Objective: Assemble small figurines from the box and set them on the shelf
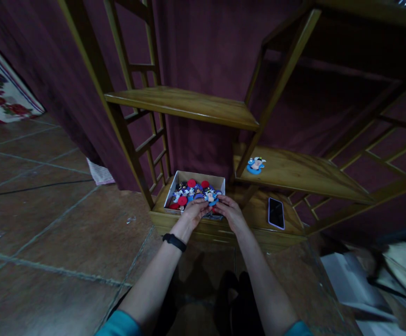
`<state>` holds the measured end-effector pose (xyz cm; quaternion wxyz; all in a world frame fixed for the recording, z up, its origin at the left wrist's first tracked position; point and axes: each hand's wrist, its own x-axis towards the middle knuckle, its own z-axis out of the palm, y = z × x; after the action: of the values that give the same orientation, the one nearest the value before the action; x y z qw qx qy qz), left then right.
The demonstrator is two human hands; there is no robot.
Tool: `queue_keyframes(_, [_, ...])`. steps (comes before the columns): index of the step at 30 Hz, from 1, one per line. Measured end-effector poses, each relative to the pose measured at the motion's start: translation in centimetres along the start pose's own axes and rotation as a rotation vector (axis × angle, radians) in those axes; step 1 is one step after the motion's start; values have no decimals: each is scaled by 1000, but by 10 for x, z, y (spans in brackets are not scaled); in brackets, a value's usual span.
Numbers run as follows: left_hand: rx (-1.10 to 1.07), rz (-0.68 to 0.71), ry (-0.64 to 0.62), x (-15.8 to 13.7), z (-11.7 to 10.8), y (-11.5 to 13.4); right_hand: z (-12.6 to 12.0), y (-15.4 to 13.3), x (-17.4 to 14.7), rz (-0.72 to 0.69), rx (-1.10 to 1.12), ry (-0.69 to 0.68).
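Note:
Between the fingers of both hands is a small cartoon figure (211, 198) with a blue round base. My left hand (195, 213) grips it from the left, and a black band circles that wrist. From the right, my right hand (232, 212) has its fingers closed at the figure's edge. Just behind and below the hands, an open cardboard box (169, 190) holds many small colourful figures, several with red round bases (182, 200). A similar figure (256, 165) with a blue base stands on the shelf to the right.
The wooden shelf unit has an upper left shelf (189, 103) above the box and a right shelf (304, 175). A phone (276, 213) lies on the low ledge. Dark red curtain (203, 42) hangs behind. White boxes or bags (358, 282) sit at the lower right.

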<state>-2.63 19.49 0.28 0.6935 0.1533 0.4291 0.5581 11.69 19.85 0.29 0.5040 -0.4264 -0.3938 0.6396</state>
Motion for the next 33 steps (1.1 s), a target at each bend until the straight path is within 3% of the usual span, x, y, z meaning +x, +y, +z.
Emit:
queue_keyframes(20, [-175, -108, 33, 2, -2, -1, 5, -3, -2, 51, -28, 27])
queue_keyframes(33, [18, -148, -78, -9, 3, 5, 5, -3, -2, 4, -46, 10])
